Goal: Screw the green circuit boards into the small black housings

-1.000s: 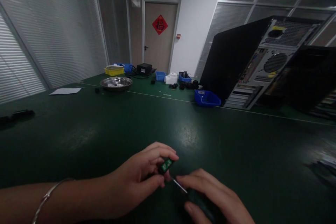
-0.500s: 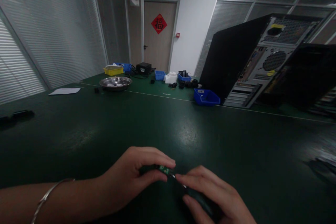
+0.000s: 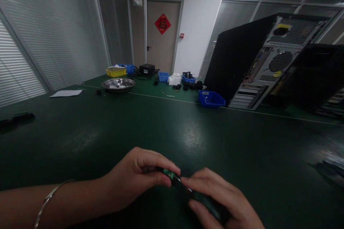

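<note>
The fingers of the left hand [image 3: 134, 177] are closed in a pinch around a small green circuit board [image 3: 168, 173]; the thumb presses it from below and the forefinger covers it from above, so only a little green edge with pale marks shows between the fingertips. The marks are too small to read. The right hand [image 3: 223, 200] is curled around the dark handle of a screwdriver [image 3: 204, 202], and its thin metal shaft runs up and to the left until the tip meets the board just beside the left fingertips. The two hands almost touch at this place. A thin silver bracelet [image 3: 47, 200] lies on the left wrist.

Both hands rest low over the green table [image 3: 166, 128], at its near edge. The board is therefore above the near edge of the table, held in the air just over the surface.

Further on the table, toward its far right side, a black computer case [image 3: 258, 64] stands tilted with its grey back panel showing, and a blue bin [image 3: 211, 99] sits just beside it. At the far left of the table there is a round metal bowl [image 3: 117, 84], a sheet of white paper [image 3: 66, 93] and a yellow bin [image 3: 116, 72]. Behind the table, a door carries a red diamond sign [image 3: 162, 24] with one Chinese character, which is not sharp enough to read.
</note>
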`<action>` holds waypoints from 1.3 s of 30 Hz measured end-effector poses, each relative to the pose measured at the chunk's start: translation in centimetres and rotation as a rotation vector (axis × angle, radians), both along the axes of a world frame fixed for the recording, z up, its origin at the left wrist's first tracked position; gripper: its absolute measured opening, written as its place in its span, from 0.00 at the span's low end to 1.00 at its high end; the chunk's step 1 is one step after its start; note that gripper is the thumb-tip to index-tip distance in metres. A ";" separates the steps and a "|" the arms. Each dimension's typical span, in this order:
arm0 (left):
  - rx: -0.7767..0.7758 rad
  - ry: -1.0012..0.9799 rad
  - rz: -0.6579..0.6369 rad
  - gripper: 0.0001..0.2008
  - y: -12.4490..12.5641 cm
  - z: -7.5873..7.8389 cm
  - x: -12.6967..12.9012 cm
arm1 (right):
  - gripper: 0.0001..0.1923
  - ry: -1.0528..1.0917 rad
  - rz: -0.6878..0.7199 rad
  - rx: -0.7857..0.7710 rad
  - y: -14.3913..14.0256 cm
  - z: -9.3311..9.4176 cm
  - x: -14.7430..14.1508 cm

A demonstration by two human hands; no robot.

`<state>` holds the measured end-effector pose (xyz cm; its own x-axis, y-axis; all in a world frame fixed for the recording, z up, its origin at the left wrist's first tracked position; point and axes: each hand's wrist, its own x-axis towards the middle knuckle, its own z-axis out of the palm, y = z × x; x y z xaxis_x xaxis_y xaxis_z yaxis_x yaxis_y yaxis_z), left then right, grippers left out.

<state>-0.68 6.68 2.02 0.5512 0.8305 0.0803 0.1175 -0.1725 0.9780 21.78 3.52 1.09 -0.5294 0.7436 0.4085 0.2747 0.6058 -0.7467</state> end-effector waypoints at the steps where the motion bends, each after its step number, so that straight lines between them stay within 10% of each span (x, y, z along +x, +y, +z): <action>1: -0.034 -0.014 0.004 0.10 0.0 0.0 0.0 | 0.24 0.007 0.000 0.002 0.0 0.0 0.0; 16: -0.204 -0.103 -0.015 0.08 0.6 -0.6 -0.2 | 0.21 -0.059 -0.127 -0.104 -0.1 0.0 0.3; 24: 0.339 0.329 -0.393 0.09 0.0 0.9 -0.2 | 0.16 -0.074 -0.216 -0.109 -0.3 -0.3 0.5; 39: 0.382 0.455 -0.303 0.14 -1.2 2.0 0.1 | 0.09 -0.104 -0.162 -0.137 -0.5 0.1 0.2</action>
<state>-0.54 5.46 4.01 0.8044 0.5925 0.0427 0.3953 -0.5876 0.7060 22.00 3.04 1.22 -0.4325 0.8670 0.2476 0.4402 0.4427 -0.7812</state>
